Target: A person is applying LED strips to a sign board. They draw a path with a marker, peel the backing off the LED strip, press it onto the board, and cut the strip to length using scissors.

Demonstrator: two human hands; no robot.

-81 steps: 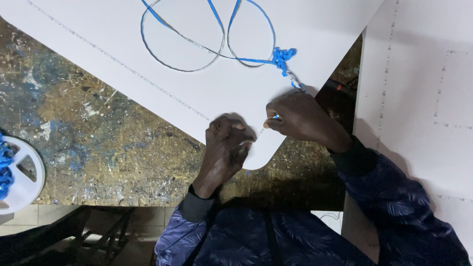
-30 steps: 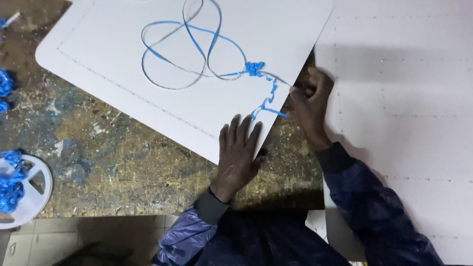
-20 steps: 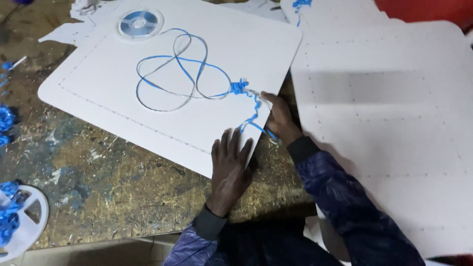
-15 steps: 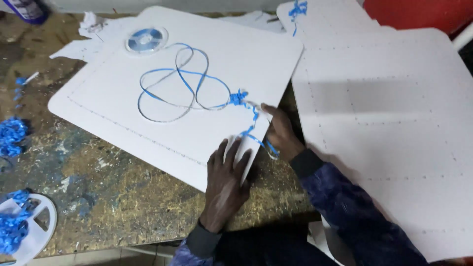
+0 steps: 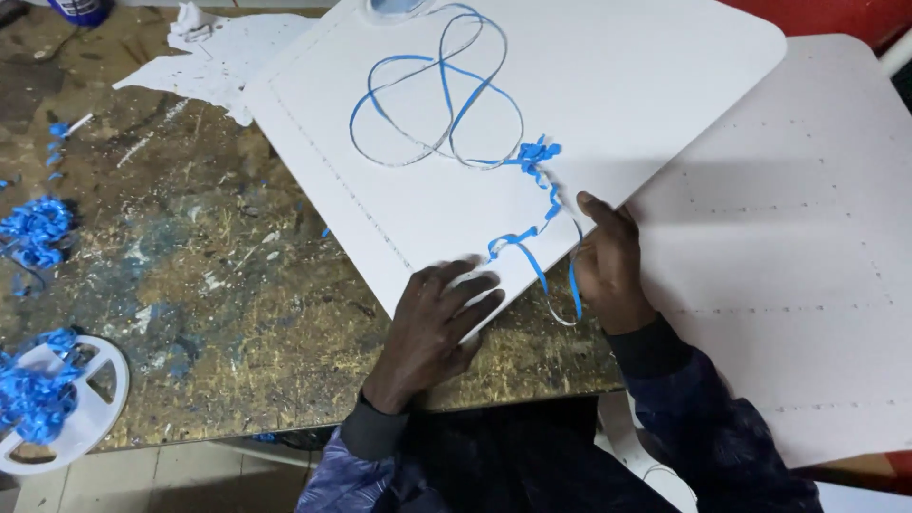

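Observation:
A large white board (image 5: 608, 104) with rounded corners lies tilted on a paint-stained worktable (image 5: 218, 313). Blue ribbon (image 5: 442, 104) loops over its middle, with a knotted bunch and a curled tail running down to the near edge. My left hand (image 5: 432, 323) lies flat, fingers spread, on the board's near corner. My right hand (image 5: 608, 266) grips the board's near edge, and the ribbon tail hangs beside its fingers; whether it also pinches the ribbon I cannot tell.
A second white board (image 5: 798, 285) with dotted hole lines lies to the right. A white spool (image 5: 66, 408) with blue ribbon scraps sits at the table's left front. More blue scraps (image 5: 33, 233) and crumpled white paper (image 5: 204, 57) lie at the left.
The view has drawn nearer and shifted. The ribbon tail now hangs looser and longer over the near edge. My right hand has moved from the knot to the board's edge.

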